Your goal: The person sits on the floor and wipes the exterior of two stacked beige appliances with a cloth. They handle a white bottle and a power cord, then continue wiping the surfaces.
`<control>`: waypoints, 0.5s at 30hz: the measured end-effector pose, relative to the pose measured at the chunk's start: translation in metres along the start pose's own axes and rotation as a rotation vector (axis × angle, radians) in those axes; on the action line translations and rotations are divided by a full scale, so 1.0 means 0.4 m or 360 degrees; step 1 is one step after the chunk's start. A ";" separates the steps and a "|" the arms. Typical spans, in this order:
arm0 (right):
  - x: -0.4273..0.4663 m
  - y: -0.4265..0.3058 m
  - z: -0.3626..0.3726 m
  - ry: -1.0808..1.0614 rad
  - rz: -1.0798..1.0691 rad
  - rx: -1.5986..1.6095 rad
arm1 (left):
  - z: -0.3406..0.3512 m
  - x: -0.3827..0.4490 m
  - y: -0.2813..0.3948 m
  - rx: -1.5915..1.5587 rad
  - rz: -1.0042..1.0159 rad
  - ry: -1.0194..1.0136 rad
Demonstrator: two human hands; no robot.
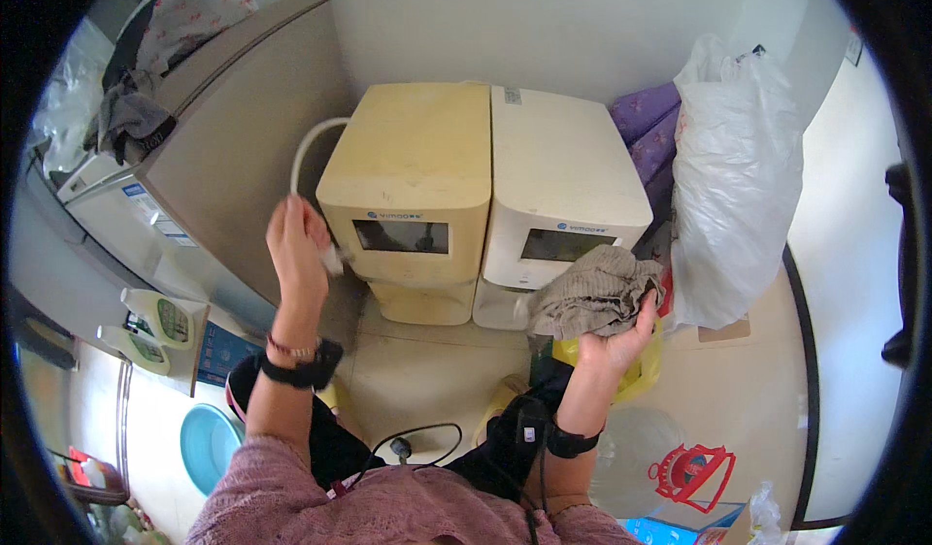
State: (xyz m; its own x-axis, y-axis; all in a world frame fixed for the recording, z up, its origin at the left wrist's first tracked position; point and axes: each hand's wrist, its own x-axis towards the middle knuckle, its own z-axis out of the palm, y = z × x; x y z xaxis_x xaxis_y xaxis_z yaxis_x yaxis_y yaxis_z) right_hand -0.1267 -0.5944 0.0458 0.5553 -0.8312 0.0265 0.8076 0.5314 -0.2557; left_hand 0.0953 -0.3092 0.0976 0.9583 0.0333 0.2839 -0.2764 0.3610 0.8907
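My left hand (295, 243) grips a white cord or hose (304, 148) that curves out from behind the yellowed appliance (408, 152). A pale end piece (332, 260) pokes out below the fingers; its exact form is blurred. On my right palm rests a crumpled grey-brown cloth (593, 294), with the thumb over its edge. The cloth covers the lower front of the white appliance (564, 159), which stands against the yellowed one. Each has a dark front window and a lower recessed part.
Left stands a grey refrigerator-like cabinet (255, 130). White bottles (171, 323) and a blue basin (210, 447) are at lower left. A full white plastic bag (735, 188) stands right, beside purple fabric (648, 126). A large clear jug with a red handle (692, 476) is behind my right arm.
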 end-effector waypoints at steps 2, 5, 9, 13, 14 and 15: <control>-0.015 0.025 0.012 0.0071 0.0034 0.0013 | -0.086 -0.042 -0.043 0.0017 -0.0192 0.0019; -0.009 0.051 0.000 0.0014 0.0146 0.0015 | -0.172 -0.067 -0.133 0.0088 -0.0365 0.0146; -0.016 0.075 0.010 -0.0031 0.0272 -0.0012 | -0.227 -0.115 -0.256 0.0500 -0.0596 -0.0056; -0.032 0.106 0.047 -0.0279 0.0537 0.0128 | -0.267 -0.134 -0.336 0.0915 -0.0191 -0.0061; -0.040 0.125 0.067 -0.0355 0.0556 0.0102 | -0.283 -0.138 -0.351 0.1184 0.0144 0.0011; -0.040 0.138 0.072 -0.0405 0.0616 0.0061 | -0.292 -0.152 -0.367 0.1440 0.0468 0.0076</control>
State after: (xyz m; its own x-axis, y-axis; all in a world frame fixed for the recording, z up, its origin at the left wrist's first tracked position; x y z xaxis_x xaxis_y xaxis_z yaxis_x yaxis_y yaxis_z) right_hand -0.0854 -0.5472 0.0590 0.8444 -0.5068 0.1735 0.5356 0.8041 -0.2579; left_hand 0.0862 -0.2553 -0.0920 0.8377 0.0530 0.5435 -0.4395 -0.5253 0.7286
